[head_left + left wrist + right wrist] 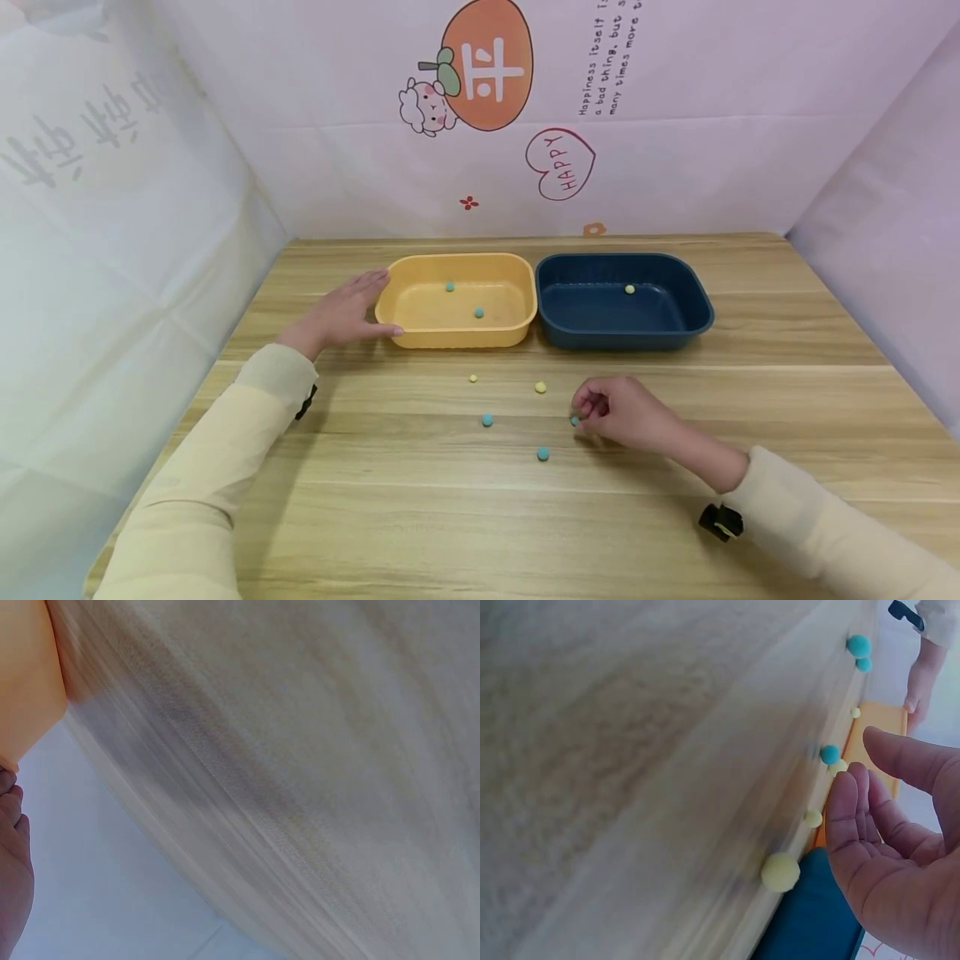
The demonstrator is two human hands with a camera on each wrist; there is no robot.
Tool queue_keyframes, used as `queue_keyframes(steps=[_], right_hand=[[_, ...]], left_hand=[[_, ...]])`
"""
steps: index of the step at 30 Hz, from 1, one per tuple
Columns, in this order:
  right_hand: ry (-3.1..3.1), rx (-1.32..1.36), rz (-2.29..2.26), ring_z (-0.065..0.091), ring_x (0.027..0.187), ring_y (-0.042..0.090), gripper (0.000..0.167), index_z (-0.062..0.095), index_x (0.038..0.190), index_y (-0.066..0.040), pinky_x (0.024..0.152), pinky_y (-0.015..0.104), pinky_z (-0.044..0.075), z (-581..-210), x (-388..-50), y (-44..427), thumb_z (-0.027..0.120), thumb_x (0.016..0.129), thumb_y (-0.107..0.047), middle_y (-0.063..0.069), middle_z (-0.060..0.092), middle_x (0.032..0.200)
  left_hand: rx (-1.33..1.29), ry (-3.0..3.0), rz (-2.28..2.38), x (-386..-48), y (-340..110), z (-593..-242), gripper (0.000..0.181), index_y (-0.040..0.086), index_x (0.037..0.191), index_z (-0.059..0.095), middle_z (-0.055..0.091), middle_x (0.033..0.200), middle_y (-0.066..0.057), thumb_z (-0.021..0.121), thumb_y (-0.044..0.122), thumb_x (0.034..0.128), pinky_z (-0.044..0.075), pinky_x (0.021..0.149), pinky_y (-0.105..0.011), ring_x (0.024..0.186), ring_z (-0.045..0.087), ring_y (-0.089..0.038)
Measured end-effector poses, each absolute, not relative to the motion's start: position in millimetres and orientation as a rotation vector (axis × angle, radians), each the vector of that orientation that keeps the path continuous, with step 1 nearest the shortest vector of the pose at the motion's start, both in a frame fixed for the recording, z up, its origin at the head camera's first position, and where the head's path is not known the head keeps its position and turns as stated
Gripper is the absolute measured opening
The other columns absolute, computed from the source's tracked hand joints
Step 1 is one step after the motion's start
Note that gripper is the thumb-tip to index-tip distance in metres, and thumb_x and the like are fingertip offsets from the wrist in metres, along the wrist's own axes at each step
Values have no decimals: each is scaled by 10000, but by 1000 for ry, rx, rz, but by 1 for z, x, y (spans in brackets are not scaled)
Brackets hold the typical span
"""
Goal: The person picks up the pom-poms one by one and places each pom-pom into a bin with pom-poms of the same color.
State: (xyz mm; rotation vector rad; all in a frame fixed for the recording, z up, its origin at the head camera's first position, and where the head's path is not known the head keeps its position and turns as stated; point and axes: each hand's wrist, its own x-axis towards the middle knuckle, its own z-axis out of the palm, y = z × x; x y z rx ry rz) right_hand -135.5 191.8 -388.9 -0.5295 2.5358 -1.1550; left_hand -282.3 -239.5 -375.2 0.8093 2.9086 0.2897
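Observation:
My left hand (347, 310) rests against the left end of a yellow plastic bin (457, 340), its fingers at the rim and the thumb along the front side. Two small teal balls lie in that bin. Over the table, my right hand (628, 414) reaches its thumb and bent fingers around a small teal ball (829, 754). The right wrist view has a gap between thumb and fingertips, with the ball just beyond them on the wood. More teal balls (543, 454) and yellow balls (540, 387) lie nearby.
A dark blue bin (626, 340) stands right beside the yellow one and has a yellow ball (630, 289) inside. Both are near the back of the wooden table (420, 533). A printed white cloth (360, 183) hangs behind.

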Motion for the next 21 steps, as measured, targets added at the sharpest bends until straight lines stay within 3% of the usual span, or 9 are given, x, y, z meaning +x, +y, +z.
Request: queue_keyframes(steps=[21], right_hand=[[2609,-555,-1038,551,692,126,138,662,837,-73,609,249,488,-401,-133,185,778,785,-20,-36,601,726]], left_hand=[[819,2914,301,-282,-240,-374,1081,-5,1537,182,142,1602,-153,565,715,827,104,1175,-439,1465,102,-309]])
